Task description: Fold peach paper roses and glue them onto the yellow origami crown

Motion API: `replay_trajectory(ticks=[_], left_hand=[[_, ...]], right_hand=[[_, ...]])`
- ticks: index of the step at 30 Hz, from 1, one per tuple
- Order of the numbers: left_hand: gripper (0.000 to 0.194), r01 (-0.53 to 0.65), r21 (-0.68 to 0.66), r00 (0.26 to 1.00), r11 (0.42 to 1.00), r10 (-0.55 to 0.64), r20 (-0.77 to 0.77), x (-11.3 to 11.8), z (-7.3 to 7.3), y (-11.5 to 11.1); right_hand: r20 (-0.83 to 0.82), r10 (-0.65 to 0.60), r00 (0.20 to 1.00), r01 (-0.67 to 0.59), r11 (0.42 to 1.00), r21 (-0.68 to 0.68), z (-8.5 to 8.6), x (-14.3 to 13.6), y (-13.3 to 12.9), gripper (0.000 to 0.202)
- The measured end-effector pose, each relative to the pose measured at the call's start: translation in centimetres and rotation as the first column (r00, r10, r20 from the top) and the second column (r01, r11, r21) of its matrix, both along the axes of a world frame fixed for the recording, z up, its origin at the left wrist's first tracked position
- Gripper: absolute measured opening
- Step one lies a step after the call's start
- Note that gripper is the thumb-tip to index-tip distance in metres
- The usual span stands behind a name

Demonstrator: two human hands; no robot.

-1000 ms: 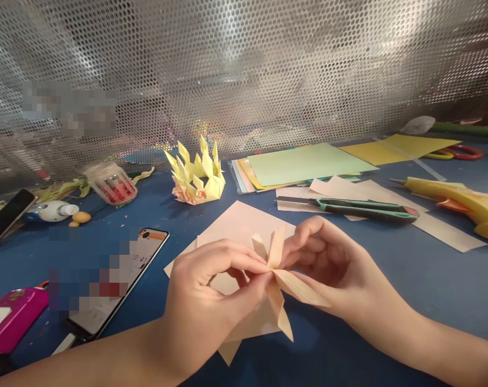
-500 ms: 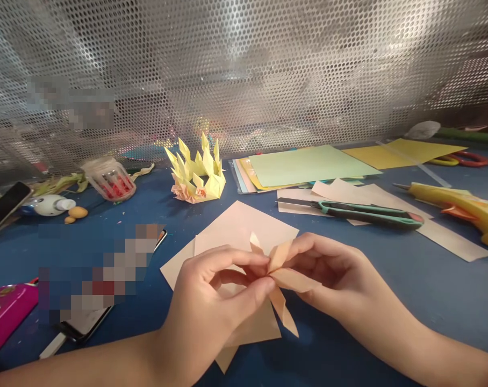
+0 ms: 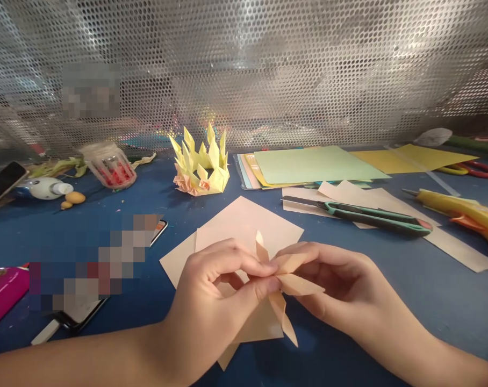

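Note:
Between my two hands is a folded peach paper piece (image 3: 302,285) with several pointed strips spreading from its middle. My left hand (image 3: 223,295) pinches it near the centre with thumb and forefinger. On the other side my right hand (image 3: 344,285) is curled round it, its fingertips at the upper strip and the thumb below; part of its grip is hidden behind the paper. Under my hands lie overlapping peach paper sheets (image 3: 244,220) on the blue table. Beyond them stands a yellow folded-paper crown (image 3: 212,172) with small pink paper roses at its front.
A utility knife (image 3: 373,215), blade out, lies on paper scraps (image 3: 469,250) at the right, beside a yellow glue gun (image 3: 457,207). Coloured sheets (image 3: 320,164) and scissors (image 3: 480,169) lie behind. Leftward are a phone (image 3: 83,312), a plastic jar (image 3: 110,166) and a magenta object (image 3: 6,295). Perforated metal (image 3: 244,70) closes the back.
My right fingers have closed in on the upper strip, which now leans further right and lower. The left hand keeps its pinch. The camera view has shifted slightly.

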State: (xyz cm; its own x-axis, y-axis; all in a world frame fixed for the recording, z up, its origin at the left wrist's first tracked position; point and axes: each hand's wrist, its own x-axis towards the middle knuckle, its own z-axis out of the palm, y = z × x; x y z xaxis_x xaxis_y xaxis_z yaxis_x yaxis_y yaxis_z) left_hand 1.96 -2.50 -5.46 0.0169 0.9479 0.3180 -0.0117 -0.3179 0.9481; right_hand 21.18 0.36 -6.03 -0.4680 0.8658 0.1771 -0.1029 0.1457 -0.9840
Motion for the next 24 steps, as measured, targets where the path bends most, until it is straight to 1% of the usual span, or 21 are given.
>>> replay_trajectory(ticks=[6, 11, 16, 21, 24], left_hand=[[0.017, 0.025, -0.044, 0.999, 0.999, -0.027, -0.032, -0.04, 0.11, -0.26], [0.018, 0.05, -0.055, 0.998, 0.997, -0.052, -0.043, -0.16, -0.17, -0.41], [0.019, 0.046, -0.06, 0.999, 0.997, -0.047, -0.006, -0.1, -0.58, -0.43], [0.027, 0.049, -0.12, 0.998, 0.992, -0.044, 0.05, -0.11, -0.31, -0.51], [0.026, 0.042, -0.084, 0.997, 0.996, -0.037, 0.065, -0.08, -0.09, -0.52]], right_hand=[[0.053, -0.013, 0.998, 0.012, 1.0, 0.028, -0.12, 0.3, -0.37, 0.01], [0.106, 0.025, 0.994, -0.035, 0.995, 0.093, -0.23, 0.44, -0.27, 0.012], [0.12, 0.001, 0.993, -0.02, 0.988, 0.152, 0.09, 0.38, -0.02, 0.015], [0.144, 0.034, 0.989, -0.058, 0.984, 0.166, 0.44, 0.3, -0.3, 0.01], [0.157, 0.036, 0.987, -0.062, 0.985, 0.16, 0.54, 0.24, -0.39, 0.01]])
